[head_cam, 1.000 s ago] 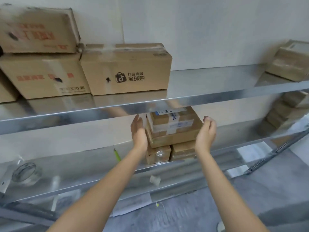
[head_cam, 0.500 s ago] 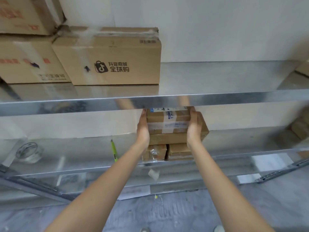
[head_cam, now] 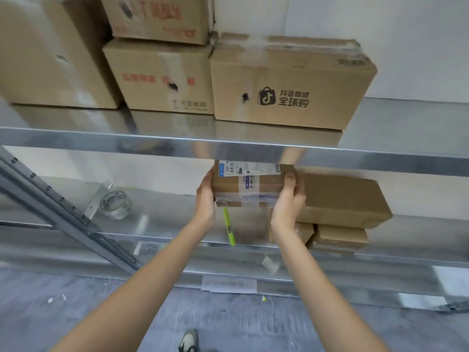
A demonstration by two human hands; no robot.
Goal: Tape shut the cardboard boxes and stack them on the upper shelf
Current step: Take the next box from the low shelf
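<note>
Small box: brown cardboard, white label, clear tape, between hands.

1. We find a printed-logo box on the upper shelf, rightmost in a row of boxes.
2. On the lower shelf, a tape roll lies left, a pen centre.
3. Right of the pen, a long box rests on two small boxes.
4. Between the shelves, the left hand and right hand flank a labelled box.

Box top behind shelf edge
</note>
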